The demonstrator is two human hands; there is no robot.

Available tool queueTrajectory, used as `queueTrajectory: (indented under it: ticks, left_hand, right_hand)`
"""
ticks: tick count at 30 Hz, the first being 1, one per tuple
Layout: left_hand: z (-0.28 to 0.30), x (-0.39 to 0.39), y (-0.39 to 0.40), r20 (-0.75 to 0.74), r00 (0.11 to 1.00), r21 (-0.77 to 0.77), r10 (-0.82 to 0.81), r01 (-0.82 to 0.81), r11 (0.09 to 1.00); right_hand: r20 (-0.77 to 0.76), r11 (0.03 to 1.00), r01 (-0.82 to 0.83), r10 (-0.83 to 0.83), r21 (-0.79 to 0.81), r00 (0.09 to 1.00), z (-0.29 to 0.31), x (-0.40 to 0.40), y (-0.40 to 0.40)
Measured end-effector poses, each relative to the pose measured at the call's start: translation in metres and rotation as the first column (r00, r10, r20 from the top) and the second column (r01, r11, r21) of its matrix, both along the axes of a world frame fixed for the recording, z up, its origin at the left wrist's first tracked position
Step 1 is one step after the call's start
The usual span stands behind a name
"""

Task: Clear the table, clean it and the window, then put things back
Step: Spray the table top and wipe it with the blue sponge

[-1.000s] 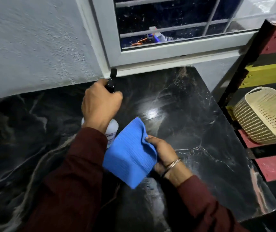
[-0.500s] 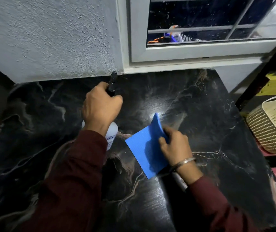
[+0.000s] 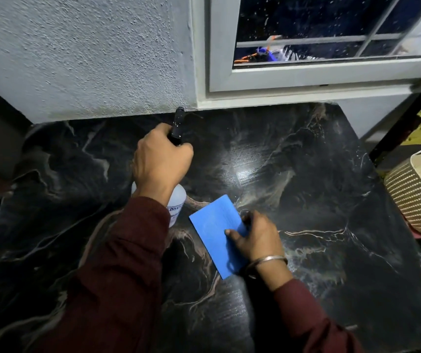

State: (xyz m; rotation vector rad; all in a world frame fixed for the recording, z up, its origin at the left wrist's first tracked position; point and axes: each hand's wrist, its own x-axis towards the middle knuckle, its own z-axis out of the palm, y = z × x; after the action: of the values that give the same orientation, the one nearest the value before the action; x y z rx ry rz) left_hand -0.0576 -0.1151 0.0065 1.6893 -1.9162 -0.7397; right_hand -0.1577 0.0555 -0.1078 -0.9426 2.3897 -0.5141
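A dark marble table (image 3: 319, 205) is seen from above, below a spotted window (image 3: 331, 29). A spray bottle (image 3: 177, 203) is gripped at its neck by the left hand (image 3: 159, 161), nozzle aimed far. A blue cloth (image 3: 218, 238) is pinched by the right hand (image 3: 256, 238), near centre. Overlapping strokes, pressed flat, would probably clean best.

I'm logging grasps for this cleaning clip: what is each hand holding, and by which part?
The left hand grips the spray bottle at its black trigger head. The right hand holds the blue cloth by its right edge.
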Motion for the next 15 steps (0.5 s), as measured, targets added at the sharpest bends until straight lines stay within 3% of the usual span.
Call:
queueTrajectory:
  ticks: [2, 3, 5, 7, 8, 10, 12, 15]
  left_hand:
    - [-0.001, 0.002, 0.0, 0.007, 1.0, -0.003, -0.003, 0.003, 1.0]
    - [-0.001, 0.002, 0.001, 0.006, 1.0, -0.007, -0.005, 0.005, 1.0]
    - [0.0, 0.002, 0.0, 0.011, 1.0, -0.018, -0.005, 0.006, 1.0]
    - [0.001, 0.0, 0.0, 0.019, 1.0, -0.019, -0.005, 0.005, 1.0]
    - [0.0, -0.001, 0.0, 0.022, 1.0, -0.02, -0.006, 0.006, 1.0]
    - [0.0, -0.003, 0.001, 0.027, 1.0, -0.025, -0.012, 0.013, 1.0]
    - [-0.002, -0.004, 0.002, 0.031, 0.999, -0.028, -0.018, 0.019, 0.999]
    - [-0.003, -0.001, 0.0, 0.023, 1.0, -0.023, -0.009, 0.009, 1.0]
  right_hand:
    - [0.206, 0.997, 0.073, -0.066, -0.026, 0.976, 0.01, -0.014, -0.004]
    - [0.232, 0.992, 0.1, -0.081, -0.073, 0.969, 0.017, -0.022, -0.005]
    - [0.124, 0.951, 0.152, -0.122, -0.267, 0.985, 0.04, -0.038, -0.009]
    - [-0.1, 0.897, 0.089, -0.146, -0.432, 0.984, 0.059, -0.045, -0.012]
    - [-0.21, 0.903, 0.003, -0.103, -0.431, 0.972, 0.063, -0.044, -0.015]
    - [-0.391, 0.936, -0.241, 0.128, -0.256, 0.912, 0.054, -0.038, -0.018]
    - [-0.429, 0.907, -0.413, 0.344, -0.077, 0.835, 0.038, -0.029, -0.018]
    - [-0.453, 0.857, -0.516, 0.455, -0.012, 0.767, 0.008, -0.028, -0.016]
